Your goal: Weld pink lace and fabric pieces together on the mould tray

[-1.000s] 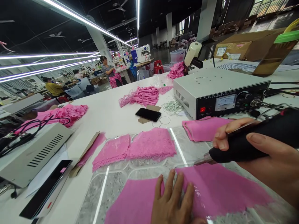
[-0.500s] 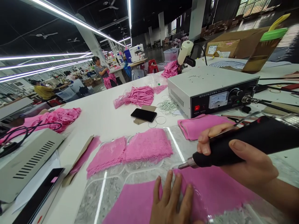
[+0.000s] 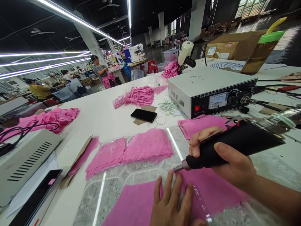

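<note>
My right hand (image 3: pixel 225 158) grips a black hand-held tool (image 3: pixel 235 146) with a metal tip pointing left, just above a pink fabric piece (image 3: pixel 211 191) that lies under a clear plastic template (image 3: pixel 141 175). My left hand (image 3: pixel 172 204) lies flat with fingers spread on that template and fabric, right below the tool's tip. Pink lace pieces (image 3: pixel 131 152) rest on the glass pad behind. A folded pink stack (image 3: pixel 199 124) sits beside the white control box (image 3: pixel 211 89), whose cable runs to the tool.
A black phone (image 3: pixel 144 115) and white elastic rings (image 3: pixel 168 107) lie mid-table. Bundles of pink straps (image 3: pixel 138 95) and pink garments (image 3: pixel 49 117) lie further off. A grey machine (image 3: pixel 25 160) stands at left, a cardboard box (image 3: pixel 235 45) at back right. Other people work at distant tables.
My right hand has carried the tool leftward and lower, bringing its tip close over my left fingers. My left hand stays flat on the fabric.
</note>
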Demonstrator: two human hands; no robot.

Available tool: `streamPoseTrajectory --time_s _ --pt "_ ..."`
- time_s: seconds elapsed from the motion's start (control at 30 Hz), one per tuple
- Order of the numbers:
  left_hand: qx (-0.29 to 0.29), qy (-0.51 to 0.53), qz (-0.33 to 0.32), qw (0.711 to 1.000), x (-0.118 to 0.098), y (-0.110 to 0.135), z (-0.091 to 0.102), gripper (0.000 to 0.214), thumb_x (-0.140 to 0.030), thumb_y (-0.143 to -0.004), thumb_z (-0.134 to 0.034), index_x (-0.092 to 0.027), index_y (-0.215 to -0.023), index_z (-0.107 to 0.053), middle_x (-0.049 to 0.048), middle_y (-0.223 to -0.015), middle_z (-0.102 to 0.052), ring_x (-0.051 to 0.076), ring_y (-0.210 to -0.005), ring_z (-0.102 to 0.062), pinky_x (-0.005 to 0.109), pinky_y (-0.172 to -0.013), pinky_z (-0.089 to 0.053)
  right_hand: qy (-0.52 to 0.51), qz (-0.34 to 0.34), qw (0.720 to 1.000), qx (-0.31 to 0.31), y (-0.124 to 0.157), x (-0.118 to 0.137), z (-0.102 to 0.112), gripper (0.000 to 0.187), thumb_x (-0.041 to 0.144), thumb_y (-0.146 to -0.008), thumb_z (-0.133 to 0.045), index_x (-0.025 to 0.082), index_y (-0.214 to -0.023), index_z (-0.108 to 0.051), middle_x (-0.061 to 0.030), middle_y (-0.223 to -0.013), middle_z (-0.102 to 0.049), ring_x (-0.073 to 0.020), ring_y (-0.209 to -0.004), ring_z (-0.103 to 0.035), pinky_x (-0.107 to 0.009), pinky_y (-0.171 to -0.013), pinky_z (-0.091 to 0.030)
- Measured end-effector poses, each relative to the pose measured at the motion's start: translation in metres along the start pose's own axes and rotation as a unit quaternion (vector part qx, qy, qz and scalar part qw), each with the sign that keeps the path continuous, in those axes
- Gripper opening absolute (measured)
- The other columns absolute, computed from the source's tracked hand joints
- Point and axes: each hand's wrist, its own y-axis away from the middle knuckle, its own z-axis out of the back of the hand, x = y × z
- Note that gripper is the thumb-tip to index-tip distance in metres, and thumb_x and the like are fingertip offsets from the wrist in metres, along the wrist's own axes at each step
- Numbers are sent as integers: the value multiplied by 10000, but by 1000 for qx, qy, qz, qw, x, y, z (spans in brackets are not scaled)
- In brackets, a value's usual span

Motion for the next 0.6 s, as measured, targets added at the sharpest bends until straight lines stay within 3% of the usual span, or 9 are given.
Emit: streamPoseTrajectory --time_s 0.3,0.47,0.6 --pt "-3 -5 5 1000 -1 -2 1 479 -527 -984 -365 -190 -1075 -693 102 -1128 -705 257 -1278 -519 427 -1155 -215 7 17 1000 -4 0 -4 -1 110 342 -818 -701 236 -810 -674 -18 -752 -653 -167 -568 -629 -326 -544 -574" --pt "-4 -30 -39 999 -5 6 10 525 -627 -940 -399 -212 -1080 -688 108 -1156 -692 276 -1288 -513 486 -1166 -202 0 -1 1000 -26 -1 4 3 158 382 -750 -753 236 -784 -703 -35 -734 -654 -180 -554 -616 -334 -500 -578" --pt "34 -20 -64 997 -8 12 25 286 -441 -961 -511 -233 -1040 -690 49 -1124 -717 228 -1252 -554 460 -1176 -215 -10 -32 998 -54 1 12 5 235 432 -673 -800 225 -729 -705 -45 -684 -648 -187 -506 -596 -333 -434 -556"
